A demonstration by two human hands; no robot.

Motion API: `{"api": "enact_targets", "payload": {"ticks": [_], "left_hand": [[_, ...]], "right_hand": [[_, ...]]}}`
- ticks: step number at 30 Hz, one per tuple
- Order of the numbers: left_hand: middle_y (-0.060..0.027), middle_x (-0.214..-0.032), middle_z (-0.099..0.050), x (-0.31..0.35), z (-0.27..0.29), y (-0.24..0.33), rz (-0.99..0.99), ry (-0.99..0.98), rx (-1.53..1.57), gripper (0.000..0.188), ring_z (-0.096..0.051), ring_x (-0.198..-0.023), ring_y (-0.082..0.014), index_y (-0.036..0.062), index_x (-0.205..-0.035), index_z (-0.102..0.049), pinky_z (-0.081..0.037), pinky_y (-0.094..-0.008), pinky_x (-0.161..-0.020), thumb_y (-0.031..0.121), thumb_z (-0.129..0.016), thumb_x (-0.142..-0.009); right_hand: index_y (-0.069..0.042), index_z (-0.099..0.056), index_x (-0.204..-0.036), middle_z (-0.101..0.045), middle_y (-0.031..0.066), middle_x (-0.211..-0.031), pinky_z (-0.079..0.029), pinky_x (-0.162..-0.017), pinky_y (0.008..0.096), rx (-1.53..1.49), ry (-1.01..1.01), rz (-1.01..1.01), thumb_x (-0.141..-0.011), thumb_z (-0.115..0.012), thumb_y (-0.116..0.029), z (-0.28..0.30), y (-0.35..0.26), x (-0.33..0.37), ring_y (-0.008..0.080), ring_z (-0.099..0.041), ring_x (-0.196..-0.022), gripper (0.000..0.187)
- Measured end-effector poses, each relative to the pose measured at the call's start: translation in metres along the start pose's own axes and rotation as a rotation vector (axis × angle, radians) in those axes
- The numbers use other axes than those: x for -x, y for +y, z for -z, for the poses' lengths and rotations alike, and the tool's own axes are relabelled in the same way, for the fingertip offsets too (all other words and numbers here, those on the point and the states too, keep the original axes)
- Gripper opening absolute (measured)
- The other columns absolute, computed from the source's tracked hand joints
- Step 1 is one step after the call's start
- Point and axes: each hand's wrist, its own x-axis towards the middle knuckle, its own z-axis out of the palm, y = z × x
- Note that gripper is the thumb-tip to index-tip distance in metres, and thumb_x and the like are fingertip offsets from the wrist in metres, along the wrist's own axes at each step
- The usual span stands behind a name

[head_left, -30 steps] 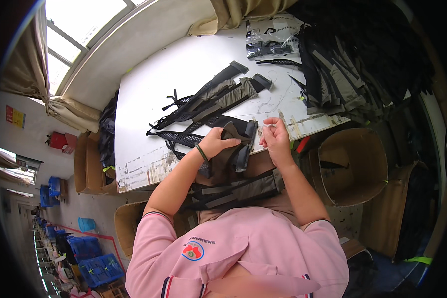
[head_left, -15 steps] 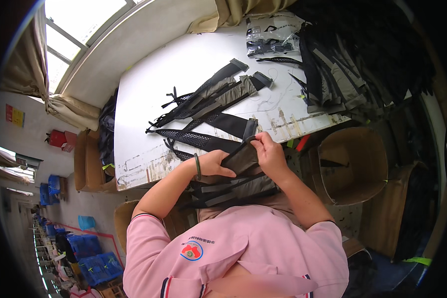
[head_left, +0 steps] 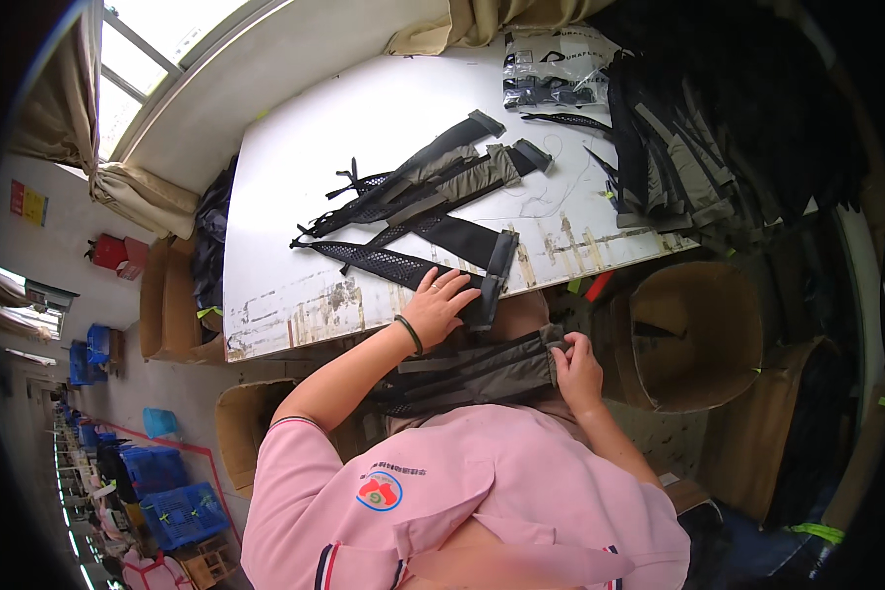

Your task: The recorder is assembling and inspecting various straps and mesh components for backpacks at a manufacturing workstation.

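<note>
My left hand (head_left: 441, 307) lies flat with its fingers spread on a black fabric strap (head_left: 369, 262) with a mesh section, at the table's near edge. The strap's wider end hangs over that edge. Lower down, my right hand (head_left: 578, 374) pinches the end of a dark grey and black fabric strap (head_left: 516, 366) on my lap. More such strips lie under it, partly hidden by my left forearm. Beyond my left hand, several black and grey straps (head_left: 447, 187) overlap on the white table, with thin cords at their left ends.
The white table (head_left: 305, 147) has a worn, taped near edge. A large heap of dark straps (head_left: 678, 167) covers its right side, beside a clear plastic bag (head_left: 558, 71) of black parts. Open cardboard boxes (head_left: 696, 334) stand right of me and left (head_left: 246, 433).
My left hand has moved from the grey-black strap on the lap up onto a mesh strap on the table. My right hand has come down and right, to the strap end on my lap.
</note>
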Motion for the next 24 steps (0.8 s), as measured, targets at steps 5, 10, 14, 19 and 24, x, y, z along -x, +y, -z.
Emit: {"api": "enact_targets", "payload": {"ticks": [5, 10, 14, 19, 24], "left_hand": [[-0.0124, -0.096, -0.065, -0.027, -0.006, 0.002, 0.257, 0.061, 0.343, 0.022, -0.062, -0.094, -0.0324, 0.009, -0.105, -0.061, -0.049, -0.0405, -0.081, 0.015, -0.059, -0.084], [-0.0161, -0.078, -0.063, -0.056, 0.031, 0.03, 0.418, 0.169, 0.672, 0.021, -0.063, -0.072, -0.0296, 0.0025, -0.094, -0.06, -0.049, -0.035, -0.065, 0.021, -0.063, -0.086], [-0.011, -0.074, -0.062, -0.061, 0.035, 0.031, 0.423, 0.216, 0.756, 0.022, -0.059, -0.066, -0.0187, 0.002, -0.091, -0.059, -0.048, -0.0303, -0.063, 0.02, -0.069, -0.083], [-0.0093, -0.073, -0.062, -0.057, 0.034, 0.028, 0.467, 0.198, 0.746, 0.024, -0.058, -0.065, -0.0162, 0.0015, -0.086, -0.056, -0.047, -0.0296, -0.062, 0.019, -0.072, -0.081], [-0.0094, -0.073, -0.053, -0.054, 0.028, 0.03, 0.232, 0.331, 0.622, 0.019, -0.055, -0.066, -0.0256, 0.0026, -0.077, -0.054, -0.044, -0.0343, -0.059, 0.012, -0.071, -0.078]], "right_hand": [[-0.007, -0.051, -0.106, -0.056, 0.0139, -0.101, -0.044, -0.078, 0.0394, -0.073, 0.277, 0.508, -0.08, -0.071, -0.022, 0.02, -0.04, -0.031, 0.0305, -0.055, -0.092, 0.036], [-0.006, -0.05, -0.112, -0.058, 0.012, -0.102, -0.042, -0.083, 0.0409, 0.02, 0.516, 0.748, -0.081, -0.068, -0.015, 0.026, -0.132, -0.051, 0.0319, -0.056, -0.092, 0.037], [-0.005, -0.05, -0.116, -0.062, 0.0114, -0.098, -0.043, -0.081, 0.0418, -0.095, 0.375, 0.663, -0.083, -0.06, -0.006, 0.002, -0.117, -0.088, 0.0316, -0.059, -0.093, 0.035], [-0.008, -0.053, -0.113, -0.064, 0.0137, -0.093, -0.046, -0.071, 0.0414, -0.119, 0.294, 0.664, -0.082, -0.06, -0.001, 0.008, -0.118, -0.093, 0.035, -0.059, -0.083, 0.033], [-0.008, -0.059, -0.093, -0.062, 0.0136, -0.073, -0.046, -0.056, 0.039, 0.006, 0.248, 0.765, -0.082, -0.063, -0.006, 0.021, -0.121, -0.105, 0.0336, -0.058, -0.064, 0.012]]}}
